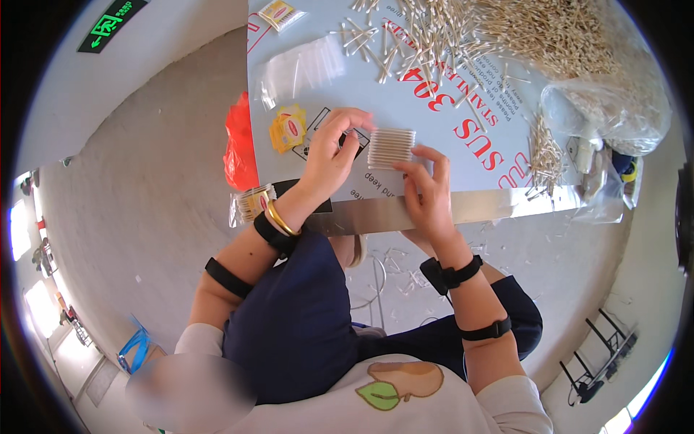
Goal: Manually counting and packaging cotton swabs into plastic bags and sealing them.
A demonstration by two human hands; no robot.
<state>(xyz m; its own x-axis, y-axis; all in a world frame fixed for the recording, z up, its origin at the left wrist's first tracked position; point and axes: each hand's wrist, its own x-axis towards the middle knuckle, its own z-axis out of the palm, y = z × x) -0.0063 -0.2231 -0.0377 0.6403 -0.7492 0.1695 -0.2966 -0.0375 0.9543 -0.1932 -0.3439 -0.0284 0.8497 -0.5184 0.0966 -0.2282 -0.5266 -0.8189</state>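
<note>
Squaring up a row of cotton swabs (391, 149)

So the row lies flat near the table's (463, 179) near edge, right between the hands. Left hand (334, 150) has thumb and fingers apart, tips by the row's far left corner. Right hand (430, 189) is spread too, tips at the right and near edges; nothing looks clamped, can't tell how hard they press. Looks like the evening-up step to me. I reckon the next move calls for light, even pressure from both ends so nothing rolls. Clear sleeves (307, 66) and yellow cards (288, 129) sit left
</note>
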